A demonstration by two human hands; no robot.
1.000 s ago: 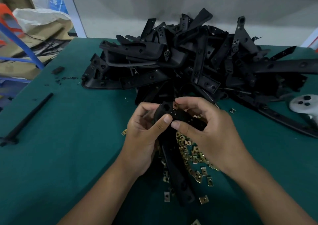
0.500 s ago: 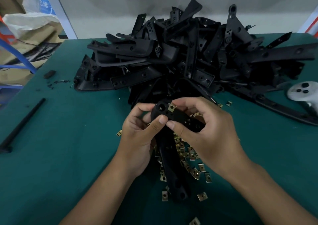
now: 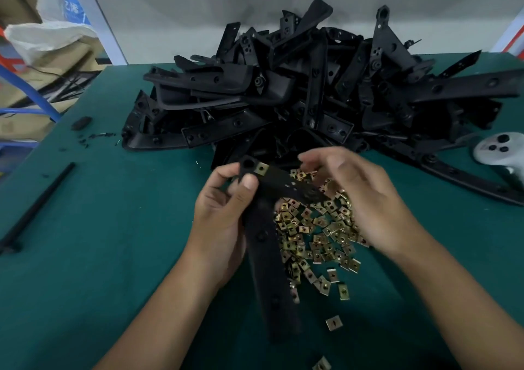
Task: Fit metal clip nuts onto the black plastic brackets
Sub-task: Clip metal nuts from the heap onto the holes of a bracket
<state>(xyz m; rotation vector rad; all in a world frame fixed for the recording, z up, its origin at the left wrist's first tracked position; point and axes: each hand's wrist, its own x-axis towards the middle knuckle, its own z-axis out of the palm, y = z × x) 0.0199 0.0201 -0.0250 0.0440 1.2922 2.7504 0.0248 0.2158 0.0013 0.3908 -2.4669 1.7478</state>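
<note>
Head view. The left hand [image 3: 224,216] grips a black plastic bracket [image 3: 266,245] near its upper end, thumb pressed on the face just below the round boss. One clip nut [image 3: 261,168] sits on that upper end beside the boss; whether it is fully seated cannot be told from this angle. The bracket's long leg runs down towards the viewer over the green table [image 3: 85,256].

The right hand [image 3: 365,199] is clear of the bracket and hovers over the loose heap of clip nuts [image 3: 317,233], fingers relaxed and slightly spread. The hand is blurred; it appears to hold nothing, though a nut concealed under the fingers cannot be ruled out.

Behind, a large pile of brackets [image 3: 312,86] lies stacked loosely. A white controller [image 3: 499,150] rests at the right edge, and a black rod [image 3: 37,205] lies at the left.

Risks, as judged:
- The fitted nut may be only part-way on. Tilting or shifting the bracket with one hand could let it slide off.
- Picking from a dense heap invites taking two nuts at once, or one the wrong way round, which would jam at the bracket edge.
- The bracket's lower leg lies close to the heap; swinging it could scatter nuts towards the table edge.
- The pile behind stands high and irregular; a knock could bring pieces down onto the work area.
</note>
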